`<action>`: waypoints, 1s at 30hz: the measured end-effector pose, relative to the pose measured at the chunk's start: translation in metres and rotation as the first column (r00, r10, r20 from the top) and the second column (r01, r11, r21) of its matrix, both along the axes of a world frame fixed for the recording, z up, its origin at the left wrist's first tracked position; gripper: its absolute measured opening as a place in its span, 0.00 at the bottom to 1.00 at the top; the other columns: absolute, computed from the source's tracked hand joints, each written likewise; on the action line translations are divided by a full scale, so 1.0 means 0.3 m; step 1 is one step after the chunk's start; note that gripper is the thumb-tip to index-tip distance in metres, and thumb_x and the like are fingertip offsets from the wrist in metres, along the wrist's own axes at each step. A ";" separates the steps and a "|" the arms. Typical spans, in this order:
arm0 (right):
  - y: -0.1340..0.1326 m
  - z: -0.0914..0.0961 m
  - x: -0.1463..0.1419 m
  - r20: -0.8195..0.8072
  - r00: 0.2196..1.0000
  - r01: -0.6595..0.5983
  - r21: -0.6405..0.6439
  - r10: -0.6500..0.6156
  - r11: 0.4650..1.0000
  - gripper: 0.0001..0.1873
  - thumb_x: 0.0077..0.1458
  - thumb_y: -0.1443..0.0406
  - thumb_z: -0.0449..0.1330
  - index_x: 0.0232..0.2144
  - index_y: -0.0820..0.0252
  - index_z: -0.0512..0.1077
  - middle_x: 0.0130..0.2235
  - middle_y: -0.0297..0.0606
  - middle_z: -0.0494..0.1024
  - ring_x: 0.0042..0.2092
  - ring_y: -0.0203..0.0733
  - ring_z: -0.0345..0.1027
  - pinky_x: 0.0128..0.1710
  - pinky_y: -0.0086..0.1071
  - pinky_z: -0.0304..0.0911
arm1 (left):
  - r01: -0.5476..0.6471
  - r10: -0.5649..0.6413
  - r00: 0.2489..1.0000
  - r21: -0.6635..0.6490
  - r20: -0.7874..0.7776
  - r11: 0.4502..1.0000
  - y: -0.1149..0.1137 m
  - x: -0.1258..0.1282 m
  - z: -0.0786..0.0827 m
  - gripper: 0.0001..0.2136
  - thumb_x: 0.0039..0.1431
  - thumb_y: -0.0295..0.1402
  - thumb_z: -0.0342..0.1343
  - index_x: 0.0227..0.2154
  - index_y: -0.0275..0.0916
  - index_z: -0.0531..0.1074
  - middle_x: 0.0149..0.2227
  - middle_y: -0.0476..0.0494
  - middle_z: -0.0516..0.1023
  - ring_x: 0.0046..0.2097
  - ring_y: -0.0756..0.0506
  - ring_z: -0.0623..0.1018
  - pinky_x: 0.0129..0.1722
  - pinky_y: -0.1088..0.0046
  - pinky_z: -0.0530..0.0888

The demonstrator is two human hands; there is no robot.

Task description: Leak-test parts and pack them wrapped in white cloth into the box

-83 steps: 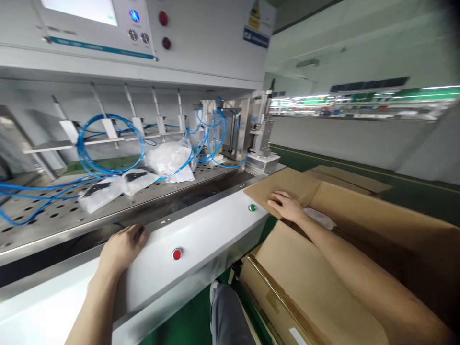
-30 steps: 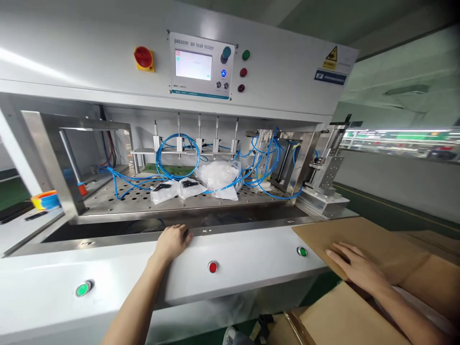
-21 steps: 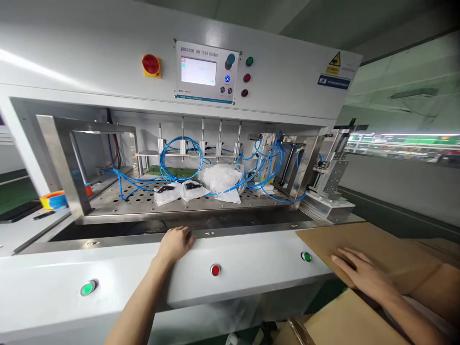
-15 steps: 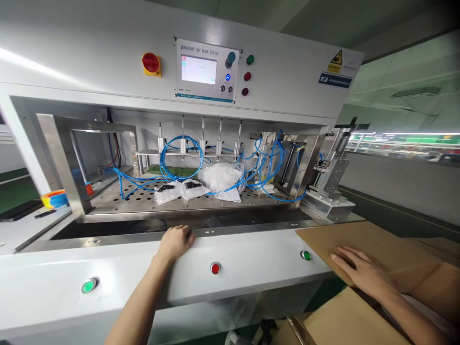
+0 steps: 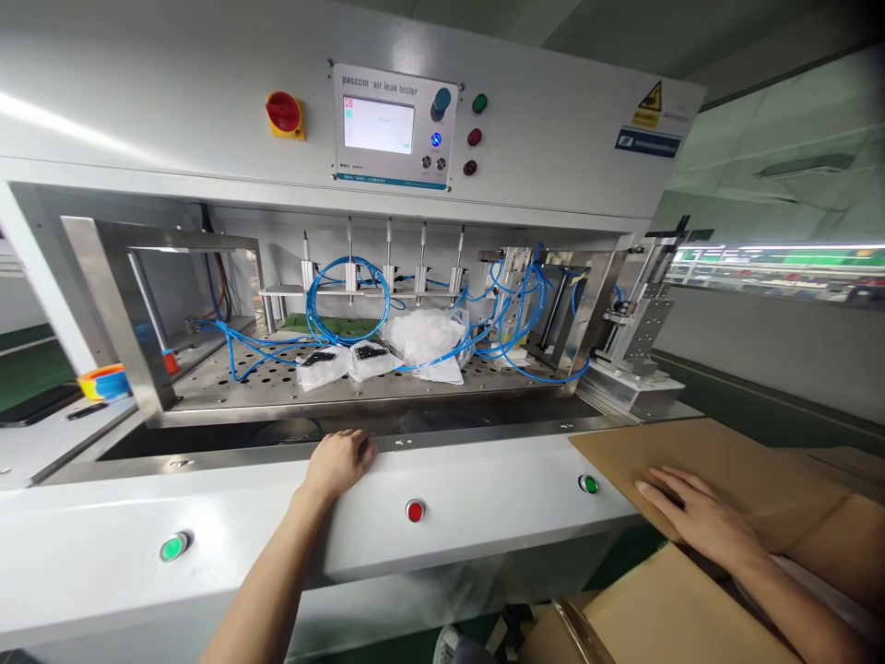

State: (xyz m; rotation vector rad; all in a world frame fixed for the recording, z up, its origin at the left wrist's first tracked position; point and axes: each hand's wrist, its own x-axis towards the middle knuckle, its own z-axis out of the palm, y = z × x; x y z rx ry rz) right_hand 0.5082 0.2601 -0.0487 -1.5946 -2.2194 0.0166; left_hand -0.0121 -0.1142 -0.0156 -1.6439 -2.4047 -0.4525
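My left hand point(image 5: 340, 461) rests on the front rim point(image 5: 277, 457) of the air leak tester, its fingers curled over the metal edge and their tips partly hidden. Flat on a cardboard box flap point(image 5: 643, 452) at the right lies my right hand point(image 5: 698, 516), fingers stretched out and holding nothing. Beyond the left hand, on a perforated metal plate point(image 5: 235, 387), sit two white-wrapped packets with black tops: one on the left point(image 5: 322, 369), one beside it point(image 5: 371, 361). A clear plastic bag point(image 5: 427, 337) of white material lies right of them.
Coiled blue tubing point(image 5: 349, 300) hangs before a row of small cylinders. A dark trough point(image 5: 228, 440) runs along the plate's front. A red button point(image 5: 415, 511) and two green buttons are on the front panel. Rolls of coloured tape point(image 5: 105, 381) stand at left; an open carton point(image 5: 670, 609) is below right.
The camera view has shifted slightly. Both hands stay where they were, the left on the rim and the right on the cardboard.
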 end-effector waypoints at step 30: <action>-0.006 0.002 0.006 -0.073 0.997 -0.035 -0.048 0.032 0.998 0.41 0.50 0.37 0.46 0.53 0.54 0.74 0.67 0.51 0.69 0.67 0.63 0.67 0.69 0.57 0.60 | -0.006 0.006 1.000 -0.012 0.006 1.000 -0.004 0.009 0.012 0.13 0.73 0.39 0.47 0.39 0.42 0.75 0.43 0.40 0.84 0.46 0.38 0.83 0.40 0.65 0.70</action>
